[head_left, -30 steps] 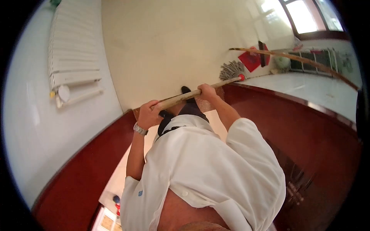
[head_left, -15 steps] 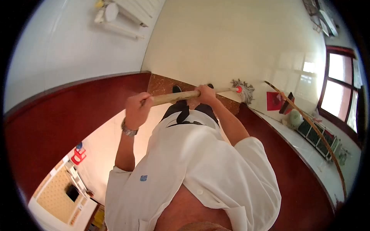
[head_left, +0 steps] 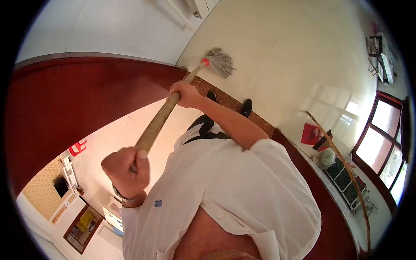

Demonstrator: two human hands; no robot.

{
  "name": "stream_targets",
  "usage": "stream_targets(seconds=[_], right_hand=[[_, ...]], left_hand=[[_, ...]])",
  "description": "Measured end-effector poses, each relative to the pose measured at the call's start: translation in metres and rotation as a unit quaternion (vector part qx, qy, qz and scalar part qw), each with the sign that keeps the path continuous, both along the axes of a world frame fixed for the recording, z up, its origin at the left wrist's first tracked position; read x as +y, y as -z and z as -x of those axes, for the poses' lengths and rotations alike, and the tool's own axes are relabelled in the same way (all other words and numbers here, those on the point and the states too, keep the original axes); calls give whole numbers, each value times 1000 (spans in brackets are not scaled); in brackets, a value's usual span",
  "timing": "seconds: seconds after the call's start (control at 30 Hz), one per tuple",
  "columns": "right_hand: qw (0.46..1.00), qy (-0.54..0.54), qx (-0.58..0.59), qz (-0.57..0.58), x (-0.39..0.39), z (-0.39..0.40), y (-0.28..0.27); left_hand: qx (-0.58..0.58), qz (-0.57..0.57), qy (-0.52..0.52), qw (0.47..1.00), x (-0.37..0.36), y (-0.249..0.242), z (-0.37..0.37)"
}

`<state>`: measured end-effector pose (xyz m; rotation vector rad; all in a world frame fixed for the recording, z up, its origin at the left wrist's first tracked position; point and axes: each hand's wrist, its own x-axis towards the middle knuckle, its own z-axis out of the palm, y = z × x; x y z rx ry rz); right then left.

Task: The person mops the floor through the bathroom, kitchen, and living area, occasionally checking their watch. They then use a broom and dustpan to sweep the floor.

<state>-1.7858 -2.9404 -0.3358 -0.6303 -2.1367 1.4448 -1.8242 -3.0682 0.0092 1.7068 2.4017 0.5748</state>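
Observation:
A wooden-handled mop [head_left: 158,123] runs slantwise across the view, and both my hands are closed round its handle. My left hand [head_left: 126,171], with a watch at the wrist, grips the upper end near my left side. Further down the shaft, my right hand [head_left: 186,94] is wrapped round the handle. The grey string mop head [head_left: 220,63], joined by a red collar, lies spread on the pale tiled floor [head_left: 277,47], close to the white wall's corner.
My shoes [head_left: 246,107] stand on a brown threshold strip [head_left: 225,99] between dark red door frames [head_left: 86,97]. On the right are a long thin stick [head_left: 342,160], a red dustpan [head_left: 310,134], a rack [head_left: 346,180] and a window [head_left: 381,138]. A red stool [head_left: 77,147] stands behind on the left.
The mop head has swept across the floor from the right to the left, near the wall corner. My right hand has moved left with the shaft; my left hand has come lower and closer.

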Motion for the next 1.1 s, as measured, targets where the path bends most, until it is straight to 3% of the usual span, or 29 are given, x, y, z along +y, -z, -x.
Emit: stream_targets(seconds=[0.07,0.17,0.27,0.47,0.57,0.63,0.87,1.1], right_hand=[[997,-42,69,6,-4,14,9],[993,-98,55,34,-3,15,20],[989,-74,98,79,-11,20,39],[1000,1,20,12,-10,2,1],[999,-7,-34,38,0,-15,-16],[991,-22,-109,74,7,-37,-40],[978,42,-185,90,6,-140,-54],[954,99,-276,64,-10,-266,-10]], left_hand=[[61,11,66,996,2,-1,-5],[69,52,128,988,8,0,-7],[74,8,187,980,18,6,2],[55,-113,179,976,32,7,36],[-5,-164,169,972,42,12,45],[-16,-172,164,971,50,15,41],[-131,-165,141,967,70,45,8],[-242,-97,191,946,80,106,-66]])
